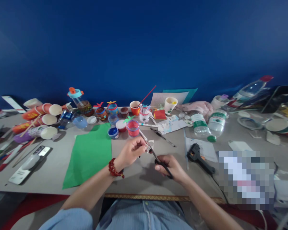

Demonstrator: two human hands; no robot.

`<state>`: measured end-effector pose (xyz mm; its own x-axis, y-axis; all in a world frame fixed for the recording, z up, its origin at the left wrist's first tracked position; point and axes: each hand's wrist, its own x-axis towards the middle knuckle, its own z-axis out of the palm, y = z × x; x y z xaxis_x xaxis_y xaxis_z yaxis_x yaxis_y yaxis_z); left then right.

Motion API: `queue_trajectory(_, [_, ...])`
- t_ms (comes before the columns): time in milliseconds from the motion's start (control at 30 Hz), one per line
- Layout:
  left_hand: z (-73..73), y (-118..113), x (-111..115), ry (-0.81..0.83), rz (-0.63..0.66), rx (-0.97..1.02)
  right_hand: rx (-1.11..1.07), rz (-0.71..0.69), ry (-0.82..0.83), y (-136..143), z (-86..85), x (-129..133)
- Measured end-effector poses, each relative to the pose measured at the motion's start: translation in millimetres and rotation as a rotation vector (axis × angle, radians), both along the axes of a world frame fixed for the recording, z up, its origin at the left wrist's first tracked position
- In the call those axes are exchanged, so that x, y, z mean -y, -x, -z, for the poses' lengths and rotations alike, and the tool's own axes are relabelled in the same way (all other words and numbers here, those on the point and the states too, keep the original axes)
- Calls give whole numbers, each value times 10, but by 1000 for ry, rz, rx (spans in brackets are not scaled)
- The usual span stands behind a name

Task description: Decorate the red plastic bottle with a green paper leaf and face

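My right hand (169, 167) grips a pair of scissors (156, 157) by their black handles, with the blades pointing up and left. Close to the blades, my left hand (134, 150) pinches a small whitish piece with a dark spot (148, 149), which looks like paper. The blades pass right beside that piece; whether they are touching it I cannot tell. A small white scrap (151, 143) lies on the table just behind the fingers. Left of my left hand, a sheet of green paper (91, 156) lies flat.
A black glue gun (199, 158) with a cord lies to the right, near two plastic bottles (200, 124). Paint pots (113, 132) and decorated cups (135, 108) line the back. At left are a phone (30, 164) and bundled paper cups (42, 119). A blue wall (144, 48) stands behind.
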<state>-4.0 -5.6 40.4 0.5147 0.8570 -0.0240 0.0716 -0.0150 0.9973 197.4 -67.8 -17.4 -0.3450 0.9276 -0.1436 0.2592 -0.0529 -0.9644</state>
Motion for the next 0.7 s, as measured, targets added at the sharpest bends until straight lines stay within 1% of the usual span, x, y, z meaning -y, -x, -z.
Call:
queue_trajectory(233, [-9, -5, -5, -19, -2, -36, 62, 3, -76, -21, 16, -10])
queue_trajectory(467, [2, -22, 9, -24, -48, -22, 141, 36, -179, -5, 22, -13])
queue_trajectory(700, [39, -27, 44, -25, -91, 18, 131, 86, -153, 39, 15, -2])
